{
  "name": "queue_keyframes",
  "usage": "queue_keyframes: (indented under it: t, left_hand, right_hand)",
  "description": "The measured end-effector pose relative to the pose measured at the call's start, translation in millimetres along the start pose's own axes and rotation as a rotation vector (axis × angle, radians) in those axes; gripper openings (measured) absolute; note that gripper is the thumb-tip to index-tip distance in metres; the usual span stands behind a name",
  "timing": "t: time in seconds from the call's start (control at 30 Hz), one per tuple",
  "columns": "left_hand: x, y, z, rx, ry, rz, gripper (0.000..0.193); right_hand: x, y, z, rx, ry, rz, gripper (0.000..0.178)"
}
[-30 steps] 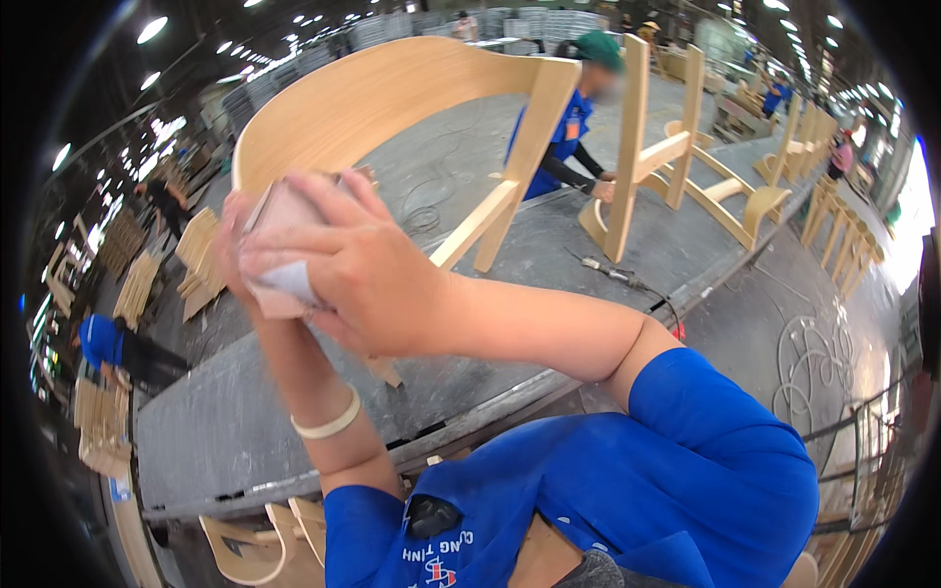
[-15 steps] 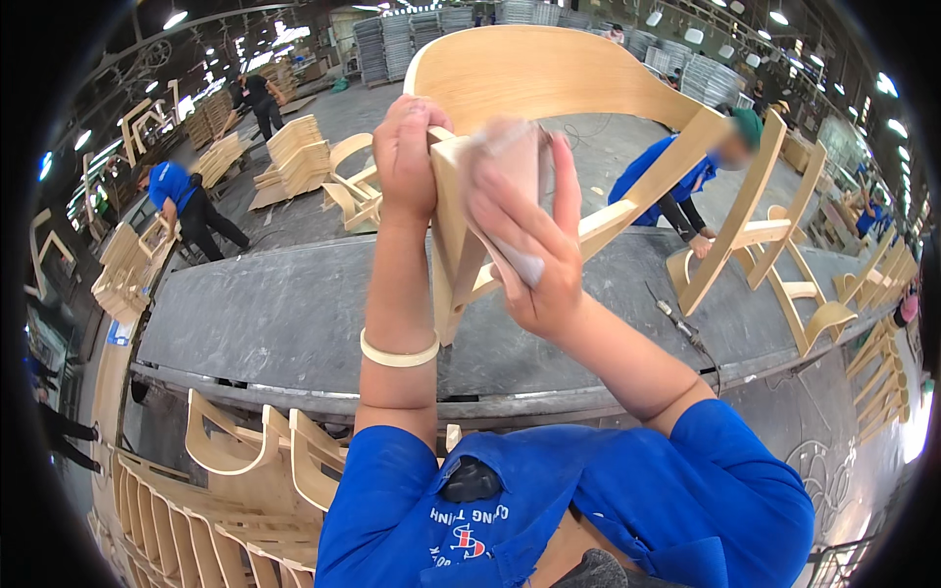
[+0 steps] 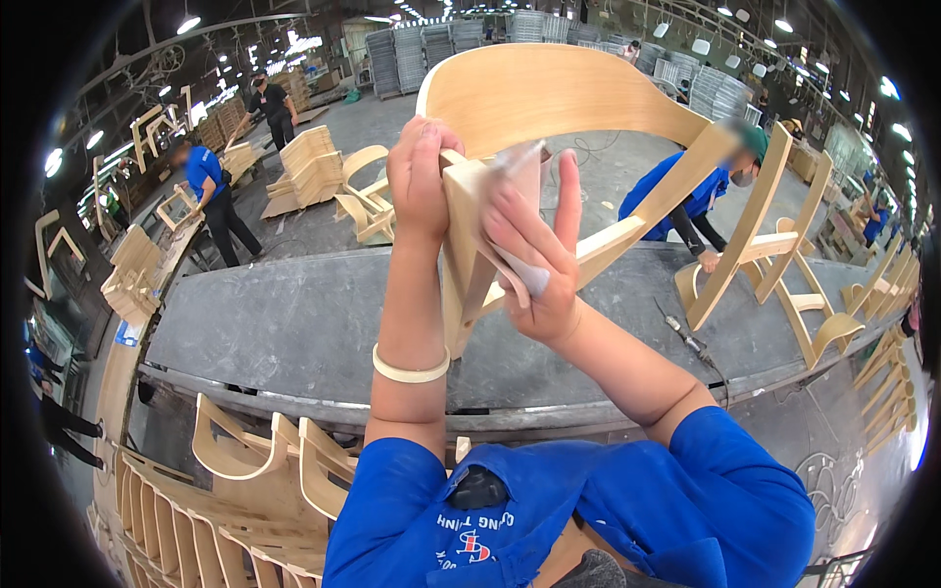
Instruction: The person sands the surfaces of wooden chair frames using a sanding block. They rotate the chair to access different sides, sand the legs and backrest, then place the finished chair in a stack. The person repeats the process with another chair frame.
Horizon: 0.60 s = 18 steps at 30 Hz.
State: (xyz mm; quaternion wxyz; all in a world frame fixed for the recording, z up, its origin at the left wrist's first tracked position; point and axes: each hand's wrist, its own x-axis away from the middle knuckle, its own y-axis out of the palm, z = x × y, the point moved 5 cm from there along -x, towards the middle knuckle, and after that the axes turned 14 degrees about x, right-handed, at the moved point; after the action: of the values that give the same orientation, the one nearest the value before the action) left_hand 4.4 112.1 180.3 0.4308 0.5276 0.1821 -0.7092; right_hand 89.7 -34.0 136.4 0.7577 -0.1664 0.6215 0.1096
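Ok so mid-frame, left hand [image 3: 420,186] wrapped round a wooden chair [image 3: 564,93], right hand [image 3: 555,269] pinching a folded pinkish sheet [image 3: 532,277] against it.

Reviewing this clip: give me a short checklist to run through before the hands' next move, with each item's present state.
1. Left hand gripping the chair frame: ok, fingers closed over its near corner.
2. Right hand holding the pinkish sheet: ok, the sheet lies along the fingers.
3. Sheet lying flat against the wood: cannot tell, the fingers and blur hide the contact.
4. Frame steady on the bench: cannot tell, the arms hide part of its base.
5. Corded tool apart from both hands: ok, it lies on the bench to the right.
6. Co-worker's hand apart from this frame: ok, it is by another chair frame.
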Motion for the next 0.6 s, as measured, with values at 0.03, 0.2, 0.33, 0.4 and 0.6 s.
queue_keyframes:
  t: [0.03,0.2,0.33,0.4,0.6]
  left_hand:
    - [-0.9,-0.4,-0.6,0.027,-0.010,0.009,0.036]
    - [-2.8,1.7,1.5,0.029,0.003,-0.026,0.037]
    - [0.3,-0.2,3.9,-0.007,0.008,-0.020,0.037]
    - [1.8,0.5,4.6,-0.040,0.024,-0.051,0.036]
    - [11.4,4.0,22.5,-0.370,0.562,-0.180,0.013]
  right_hand:
    - [1.3,6.4,3.8,0.006,0.029,-0.102,0.033]
    - [30.1,-0.6,5.2,0.010,-0.012,-0.015,0.025]
    - [51.9,-19.6,23.8,-0.140,0.326,-0.090,0.027]
    - [43.8,-39.0,32.7,-0.261,0.416,0.081,0.030]
    - [16.5,-6.7,-3.2,-0.005,0.020,-0.183,0.032]
